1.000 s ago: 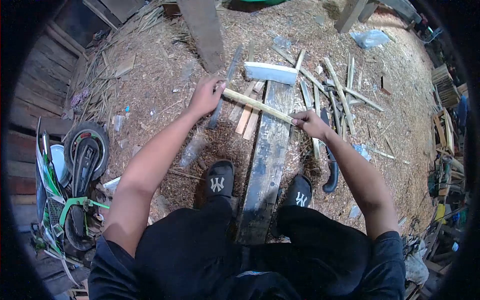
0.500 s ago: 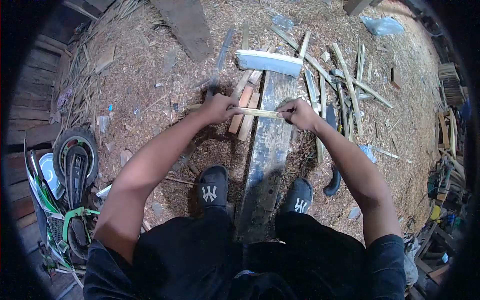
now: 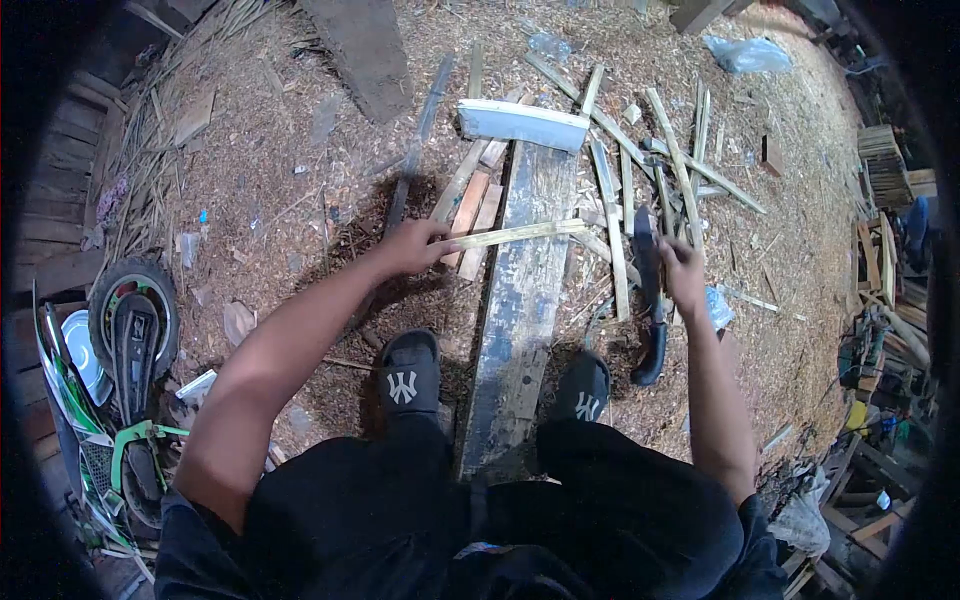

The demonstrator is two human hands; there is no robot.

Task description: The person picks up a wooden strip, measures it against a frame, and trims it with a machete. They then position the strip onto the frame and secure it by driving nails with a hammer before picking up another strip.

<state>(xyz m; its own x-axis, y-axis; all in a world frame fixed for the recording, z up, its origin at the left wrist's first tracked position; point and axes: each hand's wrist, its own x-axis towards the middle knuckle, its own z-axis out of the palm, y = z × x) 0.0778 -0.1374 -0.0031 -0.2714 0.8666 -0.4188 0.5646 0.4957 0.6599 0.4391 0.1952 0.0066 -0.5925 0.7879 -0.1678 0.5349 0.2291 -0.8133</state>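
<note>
My left hand (image 3: pixel 415 247) is closed around one end of a thin, pale wooden strip (image 3: pixel 515 234). The strip reaches right across a long, worn wooden plank (image 3: pixel 530 300) that runs between my feet. My right hand (image 3: pixel 683 272) is off the strip, with its fingers partly curled and apart beside the blade of a machete (image 3: pixel 648 270). The machete lies on the ground, its dark handle toward me; whether my fingertips touch the blade is hard to see. A whitish-grey curved piece (image 3: pixel 525 124) rests across the plank's far end.
Several loose wooden strips (image 3: pixel 672 150) lie on the chip-covered ground ahead right. Short reddish wood pieces (image 3: pixel 467 215) are left of the plank. A wide board (image 3: pixel 362 55) stands farther off, and a green-and-black wheeled vehicle (image 3: pixel 135 380) is at left.
My right hand has let go of the strip's right end and moved right, down to the machete. My left hand still holds the strip, now slightly tilted. The view has shifted a little.
</note>
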